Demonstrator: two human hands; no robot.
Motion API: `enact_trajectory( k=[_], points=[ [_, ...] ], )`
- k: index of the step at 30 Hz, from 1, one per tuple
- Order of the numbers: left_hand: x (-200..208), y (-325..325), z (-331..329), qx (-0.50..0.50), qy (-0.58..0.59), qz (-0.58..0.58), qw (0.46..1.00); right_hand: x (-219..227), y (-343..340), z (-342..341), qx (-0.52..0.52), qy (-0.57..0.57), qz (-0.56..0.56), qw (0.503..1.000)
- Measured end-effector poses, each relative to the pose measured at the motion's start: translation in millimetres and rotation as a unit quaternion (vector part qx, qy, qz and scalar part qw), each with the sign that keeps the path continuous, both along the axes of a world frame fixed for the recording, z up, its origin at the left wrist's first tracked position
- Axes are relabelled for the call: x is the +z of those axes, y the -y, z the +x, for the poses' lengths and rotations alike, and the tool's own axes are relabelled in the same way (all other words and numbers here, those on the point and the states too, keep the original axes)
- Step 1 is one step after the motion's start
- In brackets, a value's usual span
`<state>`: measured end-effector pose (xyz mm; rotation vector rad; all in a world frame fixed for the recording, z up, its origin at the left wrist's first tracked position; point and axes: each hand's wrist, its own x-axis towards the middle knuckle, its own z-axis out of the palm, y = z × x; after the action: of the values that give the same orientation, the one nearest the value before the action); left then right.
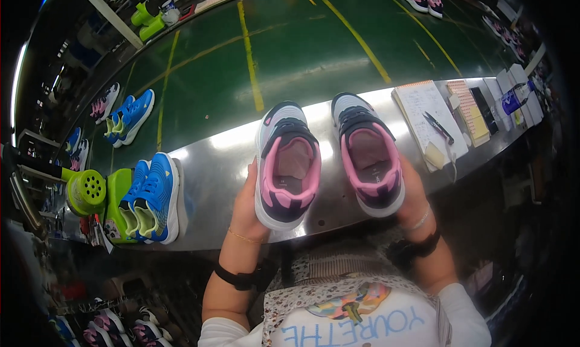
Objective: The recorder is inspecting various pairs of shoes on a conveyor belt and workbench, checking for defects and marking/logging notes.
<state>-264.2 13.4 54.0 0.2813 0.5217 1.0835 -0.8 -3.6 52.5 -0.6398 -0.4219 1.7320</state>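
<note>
I hold a pair of children's sneakers up over the metal ledge, heels toward me and openings facing up. My left hand [246, 205] grips the left sneaker [289, 209] from its outer side; most of its fingers are hidden behind the sole. In the same way my right hand [414, 193] holds the right sneaker [380, 196] by its outer side. Both shoes have pink linings, dark navy heels, pale grey toes and white soles. A gap separates the two shoes.
A blue sneaker pair [158, 196] stands left on the metal ledge [223, 226], beside a lime-green device [90, 190]. Past it runs a green belt [205, 87] with yellow lines, carrying more shoes [133, 117]. At right lie a notepad [423, 105], snips [439, 128] and a phone [483, 110].
</note>
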Motion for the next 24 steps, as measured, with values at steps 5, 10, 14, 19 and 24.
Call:
enact_trajectory(
  k=[5, 10, 14, 19, 24],
  points=[
    [-8, -3, 29, 0.022, 0.038, -0.073, 0.996, -4, -6, -22, -0.023, -0.111, -0.101, 0.988],
    [-3, -5, 44, 0.038, 0.086, -0.074, 0.993, 5, -7, -35, -0.027, -0.101, -0.076, 0.992],
    [-2, -4, 44, 0.033, 0.107, -0.077, 0.991, -5, -8, -37, -0.016, -0.127, -0.067, 0.99],
    [-4, -1, 40, 0.039, 0.106, -0.092, 0.989, -5, -6, -41, 0.001, -0.135, -0.058, 0.989],
    [-7, 0, 27, 0.065, -0.033, -0.044, 0.996, -10, -5, -42, -0.035, -0.014, -0.076, 0.996]
  ],
)
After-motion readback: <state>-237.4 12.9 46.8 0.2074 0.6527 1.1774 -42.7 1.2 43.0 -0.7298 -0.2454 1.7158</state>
